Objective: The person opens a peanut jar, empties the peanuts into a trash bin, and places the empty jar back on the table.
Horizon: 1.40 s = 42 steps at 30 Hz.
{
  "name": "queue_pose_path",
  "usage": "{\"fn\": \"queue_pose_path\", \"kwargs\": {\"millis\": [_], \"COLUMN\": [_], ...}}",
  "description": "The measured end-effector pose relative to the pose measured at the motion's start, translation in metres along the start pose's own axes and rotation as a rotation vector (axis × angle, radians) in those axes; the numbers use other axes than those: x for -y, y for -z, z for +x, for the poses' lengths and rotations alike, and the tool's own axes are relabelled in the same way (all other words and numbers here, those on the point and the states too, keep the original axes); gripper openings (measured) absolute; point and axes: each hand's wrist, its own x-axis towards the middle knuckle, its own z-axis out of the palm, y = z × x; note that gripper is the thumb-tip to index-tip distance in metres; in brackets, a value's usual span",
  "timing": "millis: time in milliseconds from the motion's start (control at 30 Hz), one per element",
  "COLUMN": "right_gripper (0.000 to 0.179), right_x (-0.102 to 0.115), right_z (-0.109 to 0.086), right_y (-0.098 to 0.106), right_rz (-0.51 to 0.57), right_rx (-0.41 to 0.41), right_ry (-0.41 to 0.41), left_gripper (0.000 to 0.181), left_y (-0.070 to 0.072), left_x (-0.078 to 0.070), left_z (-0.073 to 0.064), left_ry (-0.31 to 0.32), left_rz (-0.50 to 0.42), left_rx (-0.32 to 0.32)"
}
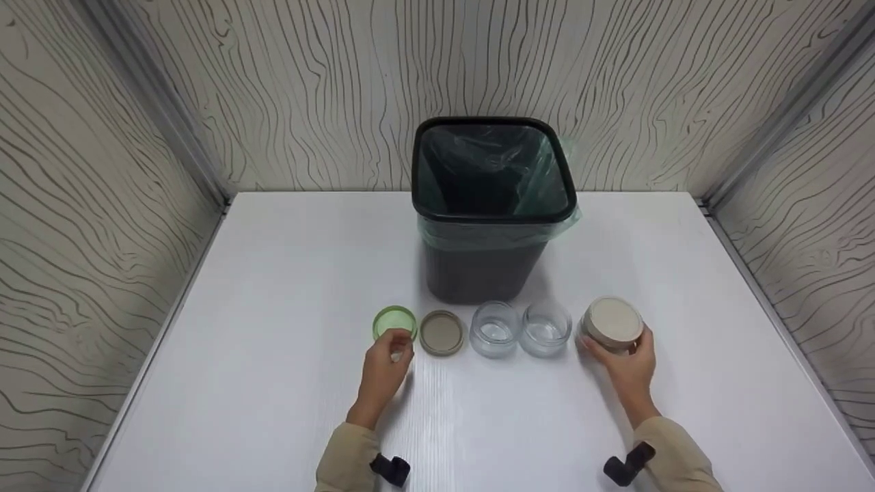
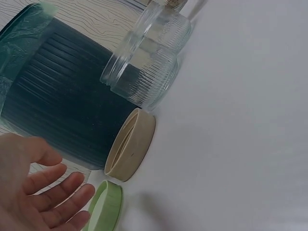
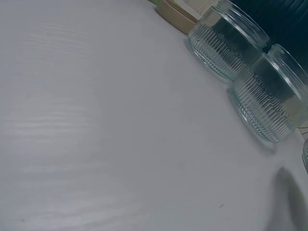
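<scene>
My right hand (image 1: 629, 369) grips a glass jar with a beige lid (image 1: 614, 320) at the right end of a row on the table. In the right wrist view that hand is out of frame. Over the near edge of a green lid (image 1: 394, 316) hovers my left hand (image 1: 384, 369); its fingers (image 2: 60, 195) are loosely bent and hold nothing. Beside the green lid a loose beige lid (image 1: 441, 333) lies with its hollow side up. Two lidless clear jars, a left one (image 1: 495, 335) and a right one (image 1: 545, 333), stand side by side between that lid and the gripped jar.
A dark bin (image 1: 478, 273) lined with a green bag stands behind the row, close to the lids and jars. The white table (image 1: 287, 273) meets wood-patterned walls (image 1: 328, 96) at the back and both sides.
</scene>
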Motion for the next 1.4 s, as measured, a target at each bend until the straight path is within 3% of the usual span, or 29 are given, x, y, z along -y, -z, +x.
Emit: {"fn": "queue_pose_path", "kwargs": {"millis": [667, 933, 1400], "right_gripper": [0.097, 0.094, 0.092], "right_x": [0.013, 0.023, 0.046], "right_z": [-0.002, -0.004, -0.009], "right_y": [0.009, 0.01, 0.003], "right_rz": [0.014, 0.026, -0.03], "right_rx": [0.002, -0.017, 0.009], "right_ry": [-0.007, 0.039, 0.086], "left_gripper": [0.017, 0.016, 0.018], "left_y": [0.0, -0.001, 0.002], "left_x": [0.0, 0.002, -0.004], "left_z": [-0.001, -0.001, 0.001], "left_ry": [-0.008, -0.033, -0.012], "left_rz": [-0.012, 0.009, 0.016], "left_rx": [-0.018, -0.03, -0.029]}}
